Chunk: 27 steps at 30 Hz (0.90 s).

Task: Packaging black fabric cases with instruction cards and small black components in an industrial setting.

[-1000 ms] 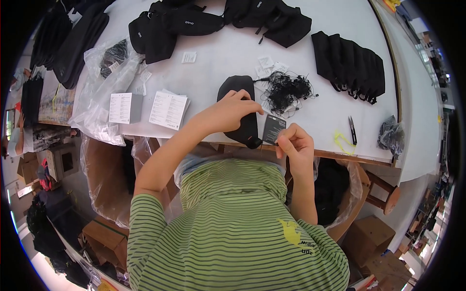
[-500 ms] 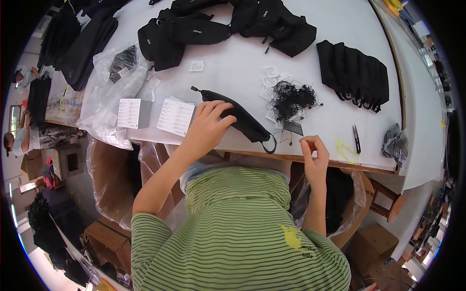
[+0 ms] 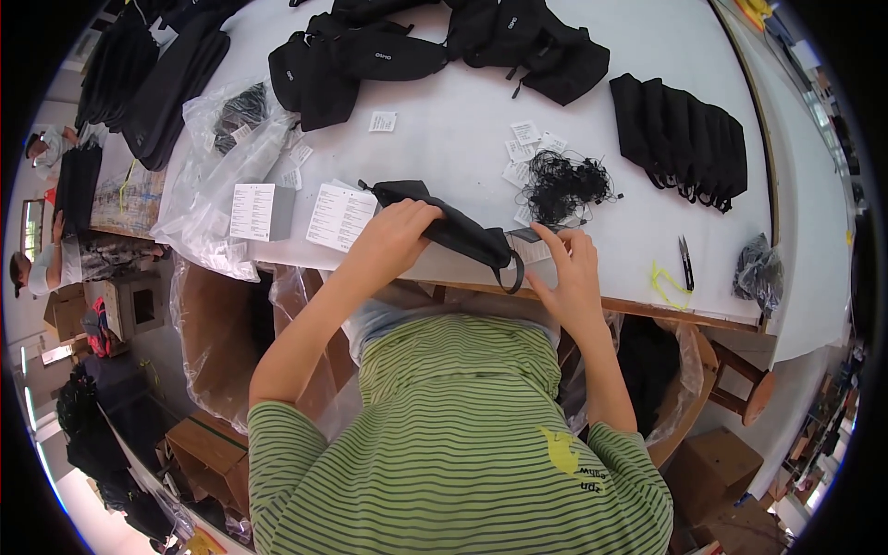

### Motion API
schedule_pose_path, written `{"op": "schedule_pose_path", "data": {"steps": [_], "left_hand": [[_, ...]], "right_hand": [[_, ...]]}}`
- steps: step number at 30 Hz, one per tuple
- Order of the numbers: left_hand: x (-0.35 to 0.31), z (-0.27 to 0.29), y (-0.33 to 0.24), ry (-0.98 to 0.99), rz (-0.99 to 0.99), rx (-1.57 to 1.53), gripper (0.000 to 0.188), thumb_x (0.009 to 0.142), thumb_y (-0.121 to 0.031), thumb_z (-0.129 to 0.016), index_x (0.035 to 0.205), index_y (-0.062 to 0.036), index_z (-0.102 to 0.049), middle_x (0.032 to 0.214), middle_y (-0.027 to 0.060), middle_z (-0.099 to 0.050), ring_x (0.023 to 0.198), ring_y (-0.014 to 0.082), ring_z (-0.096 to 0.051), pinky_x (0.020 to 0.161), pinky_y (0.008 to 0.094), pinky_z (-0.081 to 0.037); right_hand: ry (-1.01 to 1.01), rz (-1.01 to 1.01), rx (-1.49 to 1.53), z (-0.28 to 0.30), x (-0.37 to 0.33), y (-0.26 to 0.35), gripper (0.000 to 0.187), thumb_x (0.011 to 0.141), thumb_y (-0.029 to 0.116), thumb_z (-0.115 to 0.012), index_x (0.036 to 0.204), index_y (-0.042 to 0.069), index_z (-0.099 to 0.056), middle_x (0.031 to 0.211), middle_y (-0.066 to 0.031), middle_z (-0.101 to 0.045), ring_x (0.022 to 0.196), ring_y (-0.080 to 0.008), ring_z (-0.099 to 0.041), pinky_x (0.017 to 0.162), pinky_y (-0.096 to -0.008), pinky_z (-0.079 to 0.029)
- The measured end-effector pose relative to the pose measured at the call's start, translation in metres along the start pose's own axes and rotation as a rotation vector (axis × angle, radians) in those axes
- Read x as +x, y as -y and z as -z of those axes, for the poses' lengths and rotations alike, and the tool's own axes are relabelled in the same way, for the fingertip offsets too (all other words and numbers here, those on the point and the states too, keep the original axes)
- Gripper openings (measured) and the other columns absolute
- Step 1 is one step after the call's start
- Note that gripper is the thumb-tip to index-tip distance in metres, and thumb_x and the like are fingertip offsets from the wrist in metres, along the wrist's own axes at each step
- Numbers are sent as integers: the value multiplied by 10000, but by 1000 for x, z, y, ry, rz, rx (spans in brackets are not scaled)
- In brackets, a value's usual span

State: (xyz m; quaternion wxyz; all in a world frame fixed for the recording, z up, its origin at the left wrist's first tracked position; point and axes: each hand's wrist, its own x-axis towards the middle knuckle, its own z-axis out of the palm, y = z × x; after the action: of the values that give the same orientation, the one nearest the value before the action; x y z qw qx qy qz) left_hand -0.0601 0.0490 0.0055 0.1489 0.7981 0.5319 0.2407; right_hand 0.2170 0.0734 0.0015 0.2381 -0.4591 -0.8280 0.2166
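A slim black zip pouch (image 3: 467,236) lies slantwise over the table's near edge, a strap loop at its right end. My left hand (image 3: 398,231) is closed on its near side, fingers over the top. By the loop is my right hand (image 3: 573,273), thumb and index finger apart. Its index fingertip is at a small dark tag (image 3: 524,235), with a white label (image 3: 531,251) just below; whether it touches the tag is hard to tell. Beyond this hand lies a tangle of black cords (image 3: 562,185) among white labels.
Left of the pouch stand two stacks of white printed cards (image 3: 252,211) and a clear plastic bag (image 3: 208,190). Black pouches (image 3: 680,139) lie in a row at right; black bags (image 3: 388,60) lie behind. Snips (image 3: 685,264) and a yellow cord (image 3: 666,289) rest near the right edge.
My right hand has moved left to the pouch's loop end, and its thumb and index finger have spread. The dark tag has shifted left. My left hand has moved slightly, tilting the pouch.
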Motion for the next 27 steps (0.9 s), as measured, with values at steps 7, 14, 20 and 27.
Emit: {"op": "schedule_pose_path", "data": {"steps": [7, 14, 20, 27], "left_hand": [[1, 3, 1, 30, -15, -4, 338, 680, 27, -658, 993, -24, -539, 936, 105, -515, 908, 278, -544, 757, 361, -482], [1, 3, 2, 17, -16, -30, 270, 693, 24, -646, 932, -32, -534, 903, 87, -524, 874, 268, -553, 706, 361, -494], [6, -6, 1, -29, -38, -47, 225, 694, 38, -628, 892, -27, -544, 858, 88, -534, 836, 266, -562, 683, 359, -495], [16, 5, -5, 149, 148, -32, 182, 760, -85, -637, 929, -35, -592, 849, 119, -626, 835, 308, -603, 708, 403, -488]], "right_hand": [[-62, 19, -103, 0, 3, -12, 202, 690, 86, -720, 866, 92, -622, 859, -44, -463, 791, -237, -449, 715, -356, -364], [-187, 18, 211, 8, -10, -17, 183, 760, 40, -671, 757, 56, -489, 851, -46, -506, 752, -204, -475, 701, -323, -395], [-3, -559, 985, 17, -40, -31, 255, 818, 52, -661, 917, 54, -426, 868, -26, -470, 828, -103, -450, 736, -235, -372], [214, -440, 573, 67, -44, -39, 374, 797, -8, -667, 1076, 64, -430, 913, -34, -490, 824, -106, -483, 760, -252, -429]]}}
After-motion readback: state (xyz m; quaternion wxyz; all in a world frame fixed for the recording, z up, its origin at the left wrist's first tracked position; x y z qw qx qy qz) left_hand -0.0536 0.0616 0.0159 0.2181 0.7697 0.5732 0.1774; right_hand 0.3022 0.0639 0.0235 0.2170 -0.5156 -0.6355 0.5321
